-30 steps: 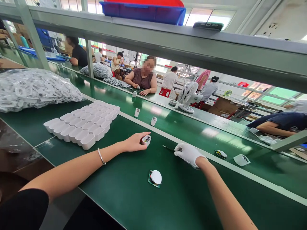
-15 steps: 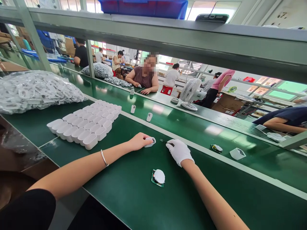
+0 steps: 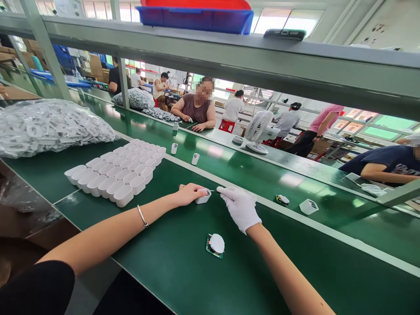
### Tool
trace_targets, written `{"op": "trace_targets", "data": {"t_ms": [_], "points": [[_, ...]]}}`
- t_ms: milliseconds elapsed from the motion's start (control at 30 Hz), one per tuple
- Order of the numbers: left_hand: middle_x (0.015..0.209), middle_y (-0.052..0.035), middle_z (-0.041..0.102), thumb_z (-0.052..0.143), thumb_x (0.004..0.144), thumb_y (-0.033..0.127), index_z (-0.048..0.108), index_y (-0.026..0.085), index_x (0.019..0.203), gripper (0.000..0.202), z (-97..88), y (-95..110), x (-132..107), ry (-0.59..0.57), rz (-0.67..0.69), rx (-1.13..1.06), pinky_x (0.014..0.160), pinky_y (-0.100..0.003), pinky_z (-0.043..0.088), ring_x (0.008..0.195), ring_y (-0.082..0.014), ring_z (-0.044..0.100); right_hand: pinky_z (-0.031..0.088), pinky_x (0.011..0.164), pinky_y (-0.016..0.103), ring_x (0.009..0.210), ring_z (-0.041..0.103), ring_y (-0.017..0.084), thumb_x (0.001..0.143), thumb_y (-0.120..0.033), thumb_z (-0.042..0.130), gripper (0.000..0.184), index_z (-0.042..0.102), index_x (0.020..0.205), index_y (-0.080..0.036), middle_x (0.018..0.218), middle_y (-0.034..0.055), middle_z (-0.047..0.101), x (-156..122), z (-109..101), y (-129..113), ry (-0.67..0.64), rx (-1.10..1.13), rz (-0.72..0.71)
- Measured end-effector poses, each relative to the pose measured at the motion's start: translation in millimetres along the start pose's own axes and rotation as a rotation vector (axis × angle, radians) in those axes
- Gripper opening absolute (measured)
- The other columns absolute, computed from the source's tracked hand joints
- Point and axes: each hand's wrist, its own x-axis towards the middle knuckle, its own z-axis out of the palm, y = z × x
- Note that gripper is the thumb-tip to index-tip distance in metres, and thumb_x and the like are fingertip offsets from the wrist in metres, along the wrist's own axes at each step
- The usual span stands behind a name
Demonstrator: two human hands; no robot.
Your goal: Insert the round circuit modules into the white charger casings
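Note:
My bare left hand (image 3: 190, 194) grips a small white plastic housing (image 3: 203, 198) on the green table, thumb at its rim. The housing's open end shows dark parts inside. Just to its right, my white-gloved right hand (image 3: 238, 205) pinches a thin, tweezers-like tool (image 3: 213, 190), whose tip reaches the housing's opening. Fingers hide most of the tool. Nearer to me lies a green circuit board with a round white piece on it (image 3: 216, 243). Left of my hands stand rows of white housings (image 3: 123, 194), open ends up.
Beyond a pale strip (image 3: 282, 207), a green belt carries a white housing (image 3: 309, 206), a board (image 3: 282, 200) and smaller white pieces (image 3: 195, 159). A clear bag of white parts (image 3: 55, 127) lies far left. Overhead runs a metal shelf (image 3: 197, 50). A co-worker (image 3: 197, 109) sits opposite.
The right hand has come closer to the housing, bringing the tool's tip to its opening. Pieces on the belt have shifted left. The left hand still grips the housing.

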Motion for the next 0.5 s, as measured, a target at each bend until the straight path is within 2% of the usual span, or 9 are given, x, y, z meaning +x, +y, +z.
{"op": "trace_targets", "data": {"t_ms": [133, 200, 267, 367, 500], "points": [[0.118, 0.0001, 0.064, 0.039, 0.088, 0.042, 0.066, 0.028, 0.11, 0.038, 1.8, 2.0, -3.3, 0.035, 0.01, 0.022, 0.104, -0.044, 0.024, 0.117, -0.0291, 0.046, 0.027, 0.07, 0.036, 0.081, 0.061, 0.018, 0.086, -0.018, 0.047, 0.027, 0.071, 0.09, -0.031, 0.086, -0.0006, 0.072, 0.3, 1.7, -2.6, 0.019, -0.126, -0.01], [0.123, -0.0009, 0.061, 0.043, 0.085, 0.038, 0.062, 0.027, 0.117, 0.038, 1.8, 2.6, -4.7, 0.042, 0.008, 0.025, 0.102, -0.042, 0.027, 0.117, -0.0283, 0.047, 0.024, 0.067, 0.035, 0.078, 0.059, 0.018, 0.084, -0.016, 0.048, 0.026, 0.07, 0.088, -0.03, 0.085, -0.0011, 0.072, -0.4, 1.6, -5.6, 0.04, -0.198, -0.035], [0.116, -0.0025, 0.065, 0.056, 0.078, 0.036, 0.06, 0.025, 0.119, 0.043, 1.3, 3.6, -6.2, 0.026, 0.017, 0.035, 0.1, -0.041, 0.029, 0.11, -0.0278, 0.053, 0.02, 0.064, 0.034, 0.075, 0.058, 0.018, 0.082, -0.013, 0.049, 0.025, 0.069, 0.086, -0.029, 0.085, -0.0013, 0.072, -1.3, 0.2, -10.9, 0.052, -0.284, -0.079], [0.092, -0.0009, 0.071, 0.069, 0.067, 0.035, 0.067, 0.024, 0.109, 0.043, 0.8, 5.9, -8.3, -0.009, 0.045, 0.064, 0.099, -0.043, 0.028, 0.097, -0.0278, 0.059, 0.016, 0.061, 0.034, 0.073, 0.055, 0.018, 0.079, -0.009, 0.05, 0.025, 0.067, 0.085, -0.027, 0.083, -0.0009, 0.072, -1.9, -2.1, -20.6, 0.045, -0.394, -0.137], [0.08, 0.0014, 0.07, 0.067, 0.07, 0.035, 0.072, 0.025, 0.096, 0.028, 1.5, 8.3, -8.8, -0.027, 0.06, 0.082, 0.099, -0.047, 0.024, 0.091, -0.0271, 0.06, 0.013, 0.059, 0.034, 0.072, 0.053, 0.018, 0.077, -0.006, 0.05, 0.025, 0.065, 0.084, -0.025, 0.078, -0.0007, 0.071, -0.1, -0.6, -29.6, -0.002, -0.459, -0.15]]}}
